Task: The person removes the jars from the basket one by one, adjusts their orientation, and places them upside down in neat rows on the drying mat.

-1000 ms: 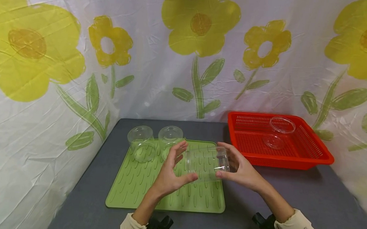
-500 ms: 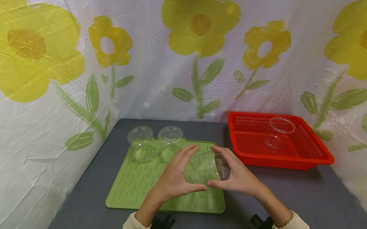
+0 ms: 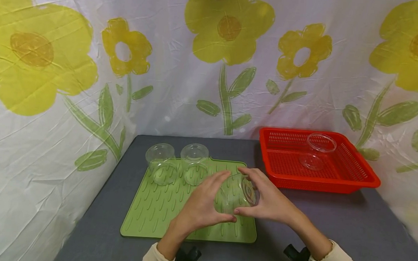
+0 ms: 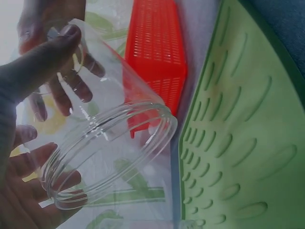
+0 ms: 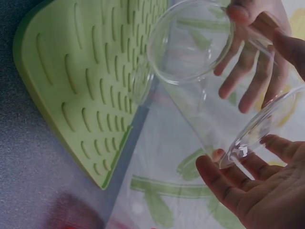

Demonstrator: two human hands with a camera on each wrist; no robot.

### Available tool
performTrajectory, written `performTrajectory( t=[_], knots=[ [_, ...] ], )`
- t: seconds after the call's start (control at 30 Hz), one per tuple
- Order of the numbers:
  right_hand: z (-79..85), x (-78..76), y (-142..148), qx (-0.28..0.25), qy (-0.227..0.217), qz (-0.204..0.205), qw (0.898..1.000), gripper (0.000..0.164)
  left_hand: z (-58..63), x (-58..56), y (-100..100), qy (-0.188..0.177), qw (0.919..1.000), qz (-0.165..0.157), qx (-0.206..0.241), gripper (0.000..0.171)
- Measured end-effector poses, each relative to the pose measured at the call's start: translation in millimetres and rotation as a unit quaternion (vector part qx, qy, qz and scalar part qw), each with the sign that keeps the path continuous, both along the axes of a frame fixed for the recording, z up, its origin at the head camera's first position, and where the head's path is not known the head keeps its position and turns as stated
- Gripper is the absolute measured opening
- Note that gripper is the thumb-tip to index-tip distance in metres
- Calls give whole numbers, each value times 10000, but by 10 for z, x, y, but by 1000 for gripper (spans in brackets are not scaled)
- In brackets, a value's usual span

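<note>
A clear jar (image 3: 232, 194) lies tilted on its side between my hands, above the mat's right part. My left hand (image 3: 203, 201) holds it from the left, with the thumb below and the fingers above in the head view. My right hand (image 3: 271, 198) holds it around the base end. In the left wrist view the jar's threaded open rim (image 4: 114, 152) faces the camera, with no lid on it. Two similar clear jars (image 3: 161, 163) stand side by side on the green ridged mat (image 3: 151, 218), at its back left.
At the back right sits a red perforated basket (image 3: 273, 181) with one clear jar (image 3: 321, 146) in it. The grey table (image 3: 94, 227) extends around the mat. A flower-printed curtain (image 3: 169, 81) closes off the back and sides.
The left hand has moved right, closer to the right hand. The jar has turned, so its base now faces more toward the head camera. Standing jars and basket have stayed put.
</note>
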State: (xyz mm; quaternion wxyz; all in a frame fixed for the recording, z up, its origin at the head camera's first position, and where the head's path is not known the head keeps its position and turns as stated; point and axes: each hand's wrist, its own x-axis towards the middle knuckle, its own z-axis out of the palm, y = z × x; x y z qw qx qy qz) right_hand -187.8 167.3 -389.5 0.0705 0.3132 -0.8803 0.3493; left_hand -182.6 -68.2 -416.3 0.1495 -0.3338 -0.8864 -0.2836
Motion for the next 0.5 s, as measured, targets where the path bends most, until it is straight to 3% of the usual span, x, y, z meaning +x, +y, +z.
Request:
performTrajectory(
  t=[0.2, 0.5],
  knots=[
    [20, 3, -28, 179, 74, -28, 9998, 104, -42, -9, 15, 261, 9992, 63, -281, 118],
    [46, 6, -52, 242, 204, -21, 9995, 105, -68, -10, 27, 284, 9995, 42, -107, 113]
  ],
)
